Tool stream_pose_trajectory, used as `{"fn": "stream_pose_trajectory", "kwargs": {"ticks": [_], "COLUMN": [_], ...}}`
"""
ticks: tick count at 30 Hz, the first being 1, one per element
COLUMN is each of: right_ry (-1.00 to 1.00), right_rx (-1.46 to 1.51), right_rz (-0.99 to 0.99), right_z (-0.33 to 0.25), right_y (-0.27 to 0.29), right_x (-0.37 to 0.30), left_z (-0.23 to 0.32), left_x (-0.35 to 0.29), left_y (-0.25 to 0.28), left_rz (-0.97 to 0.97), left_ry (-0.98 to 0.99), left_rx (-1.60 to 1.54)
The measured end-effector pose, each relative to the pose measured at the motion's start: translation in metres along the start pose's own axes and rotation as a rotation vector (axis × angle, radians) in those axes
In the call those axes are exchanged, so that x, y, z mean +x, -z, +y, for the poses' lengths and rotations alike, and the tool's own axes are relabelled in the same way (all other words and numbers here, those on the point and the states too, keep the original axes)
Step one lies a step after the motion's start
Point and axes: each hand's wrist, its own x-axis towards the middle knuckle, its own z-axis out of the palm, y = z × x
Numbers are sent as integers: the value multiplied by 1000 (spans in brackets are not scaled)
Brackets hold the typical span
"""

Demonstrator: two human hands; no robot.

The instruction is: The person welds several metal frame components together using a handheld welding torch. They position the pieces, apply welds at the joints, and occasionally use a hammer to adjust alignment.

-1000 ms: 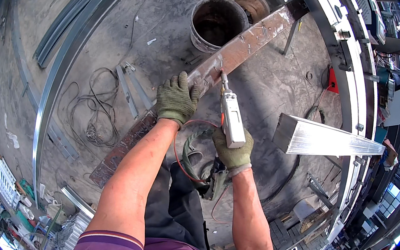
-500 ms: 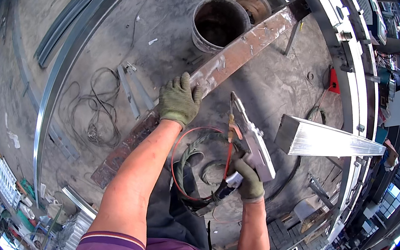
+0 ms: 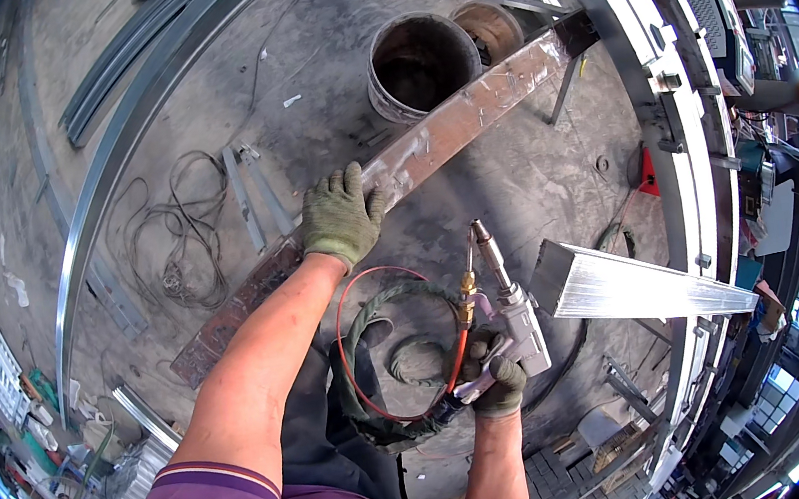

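My gloved left hand (image 3: 340,219) lies on the brown steel beam (image 3: 464,125), its fingers stretched over the top face. The beam slants from the lower left up to the right, its surface rusty and scuffed. In my gloved right hand (image 3: 500,385) is a silver welding gun (image 3: 523,329), gripped by its handle and held above the floor. Its narrow nozzle points up and away from me. Beside the nozzle runs a brass fitting (image 3: 468,303) with a red hose. The cable bundle (image 3: 356,341) loops between my arms.
A deep round bucket (image 3: 382,90) stands behind the beam, with a rusty one (image 3: 507,28) beside it. To the right, a square metal tube (image 3: 636,284) juts toward me from a long steel frame (image 3: 662,174). Loose cable (image 3: 178,218) coils on the left floor.
The welding gun has turned, showing its brass fitting and side more fully, and its nozzle sits lower. My left hand stays on the beam. The whole view has shifted slightly.
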Motion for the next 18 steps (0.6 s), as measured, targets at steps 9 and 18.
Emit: {"fn": "stream_pose_trajectory", "kwargs": {"ticks": [9,18], "right_ry": [84,538], "right_rx": [-254,-709], "right_rz": [186,697], "right_z": [-5,-19], "right_y": [-51,-57], "right_x": [-15,-166], "left_z": [-8,5], "left_x": [0,3], "left_y": [-15,-15], "left_rz": [78,86], "left_ry": [-19,-114], "left_rx": [25,29]}}
